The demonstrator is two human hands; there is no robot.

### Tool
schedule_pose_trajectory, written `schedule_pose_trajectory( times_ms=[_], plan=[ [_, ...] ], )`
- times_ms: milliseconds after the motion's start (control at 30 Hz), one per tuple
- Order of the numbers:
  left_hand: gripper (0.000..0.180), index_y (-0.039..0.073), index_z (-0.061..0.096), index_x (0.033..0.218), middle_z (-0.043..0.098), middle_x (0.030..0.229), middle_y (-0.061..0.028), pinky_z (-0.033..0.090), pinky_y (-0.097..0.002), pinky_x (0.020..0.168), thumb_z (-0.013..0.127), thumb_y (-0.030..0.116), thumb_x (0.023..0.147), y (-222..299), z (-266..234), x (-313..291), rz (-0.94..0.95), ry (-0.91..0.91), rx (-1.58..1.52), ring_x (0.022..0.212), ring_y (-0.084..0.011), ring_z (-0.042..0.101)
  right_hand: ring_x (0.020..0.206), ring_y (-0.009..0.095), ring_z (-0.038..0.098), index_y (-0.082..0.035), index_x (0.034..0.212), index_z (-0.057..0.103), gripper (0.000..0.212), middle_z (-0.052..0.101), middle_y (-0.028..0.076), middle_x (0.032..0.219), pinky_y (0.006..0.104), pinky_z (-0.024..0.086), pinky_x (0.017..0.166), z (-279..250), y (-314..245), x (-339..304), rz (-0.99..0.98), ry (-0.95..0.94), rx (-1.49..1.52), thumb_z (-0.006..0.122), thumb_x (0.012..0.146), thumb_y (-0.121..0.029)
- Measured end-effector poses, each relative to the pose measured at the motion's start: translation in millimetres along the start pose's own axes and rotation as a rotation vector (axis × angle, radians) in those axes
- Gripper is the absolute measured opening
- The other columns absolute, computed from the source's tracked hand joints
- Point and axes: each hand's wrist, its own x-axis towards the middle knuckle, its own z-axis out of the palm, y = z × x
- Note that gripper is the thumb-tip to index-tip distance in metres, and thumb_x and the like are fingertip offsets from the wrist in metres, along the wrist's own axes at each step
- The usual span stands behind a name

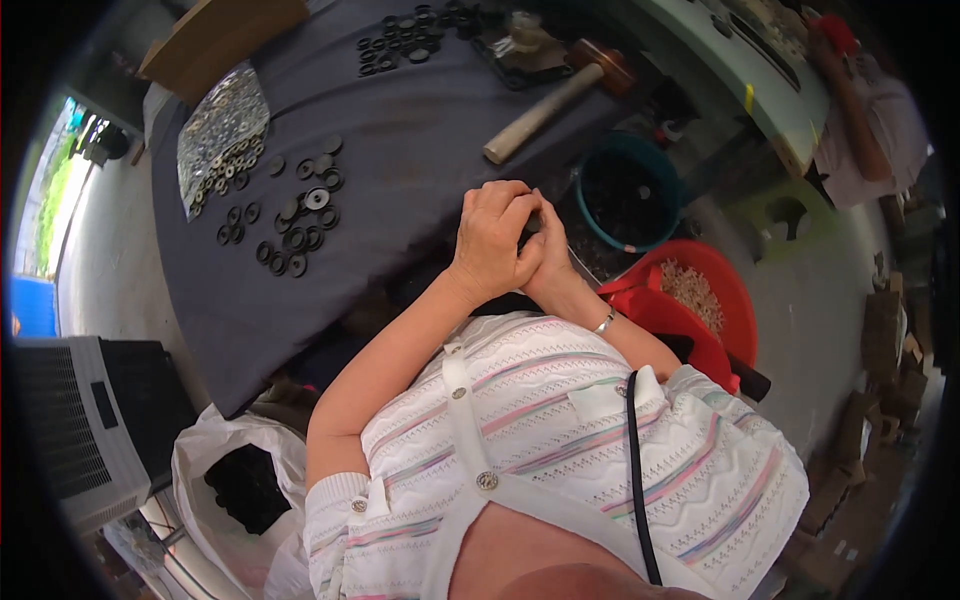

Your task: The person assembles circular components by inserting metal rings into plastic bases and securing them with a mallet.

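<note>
In front of my chest, past the near edge of the cloth-covered table, my two hands come together. My left hand point(490, 235) is closed, its fingers bent over toward the right one. My right hand point(549, 264) curls in from the other side, thumb and fingers closed. Between them shows a bit of a small dark part point(531, 224); my fingers hide most of it, so its kind cannot be made out. Left of my hands, several black round rings and caps point(296, 238) lie loose on the dark cloth point(380, 190). One has a silvery centre point(317, 198).
A clear bag of metal washers point(226, 115) lies far left, black rings point(390, 48) at the back. A mallet point(545, 112) rests near a teal bucket point(628, 235). A red basin point(742, 300) holds pale pieces. A white sack point(200, 445) stands lower left; a co-worker point(870, 130) is far right.
</note>
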Motion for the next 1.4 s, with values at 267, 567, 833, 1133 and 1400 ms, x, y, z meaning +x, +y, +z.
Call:
schedule_pose_trajectory(
  times_ms=[267,567,833,1133,1400],
  plan=[
    [0.066,0.002,0.043,0.127,0.042,0.128,-0.0225,0.036,-0.0432,0.097,0.064,0.035,0.073,5,77,9,-0.062,-0.287,-0.294,0.115,-0.0382,0.043,0.098,0.025,0.057,-0.010,0.103,0.057,0.035,0.060,0.010,0.104,0.0389,0.047,0.086,-63,-65,10,-0.252,-0.060,0.180,0.040,0.092,-0.038],
    [0.048,0.003,0.054,0.118,0.046,0.128,-0.0188,0.039,-0.0394,0.095,0.064,0.027,0.077,-10,13,6,-0.343,-0.250,-0.388,0.116,-0.0326,0.048,0.135,0.036,0.023,-0.015,0.140,0.028,0.052,0.024,0.011,0.148,0.0713,0.017,0.098,-132,-188,92,-0.479,0.186,-0.029,0.033,0.096,-0.042],
    [0.025,-0.002,0.062,0.101,0.062,0.093,-0.0084,0.048,-0.0259,0.074,0.062,0.002,0.077,-15,-90,-53,-0.604,-0.057,-0.507,0.085,-0.0159,0.061,0.106,0.026,0.055,0.001,0.120,0.049,0.038,0.056,0.017,0.115,0.0423,0.047,0.085,-47,-170,89,-0.890,-0.005,-0.398,0.046,0.095,-0.028],
    [0.013,0.000,0.065,0.088,0.062,0.078,-0.0073,0.044,-0.0234,0.058,0.059,-0.003,0.077,-28,-185,-101,-0.601,0.489,0.227,0.063,-0.0128,0.057,0.070,0.006,0.056,-0.001,0.104,0.063,0.021,0.061,0.001,0.082,0.0202,0.045,0.062,153,-12,63,-0.895,-0.888,-1.376,0.062,0.084,-0.007],
    [0.017,0.004,0.067,0.089,0.064,0.091,-0.0065,0.048,-0.0305,0.070,0.062,0.001,0.073,-65,-230,-122,-0.614,0.487,0.535,0.080,-0.0206,0.059,0.079,0.025,0.060,-0.006,0.106,0.064,0.028,0.057,0.011,0.091,0.0340,0.048,0.071,207,128,107,-1.119,-1.396,-2.030,0.065,0.079,-0.015]
  ],
)
